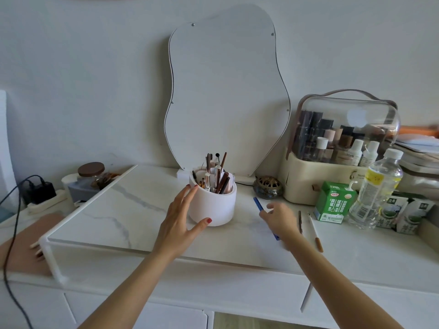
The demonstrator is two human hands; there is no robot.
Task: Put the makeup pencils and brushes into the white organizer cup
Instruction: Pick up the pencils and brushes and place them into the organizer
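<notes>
I see a white marble-veined tabletop (133, 210) carrying a white organizer cup (212, 205) near its centre. To the right lie a brown pencil (300, 221) and a white-and-brown pencil (316, 233), apart from each other. Further right stand a green carton (333, 201), a plastic bottle (375, 188) and a cream cosmetics case (316, 184). A bronze incense holder (268, 187) sits beside the case.

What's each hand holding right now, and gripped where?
Right hand holds the blue pencil, pinched around mid-shaft, both ends sticking out. Left hand holds nothing; it is open, fingers and thumb against the side of the white organizer cup.
</notes>
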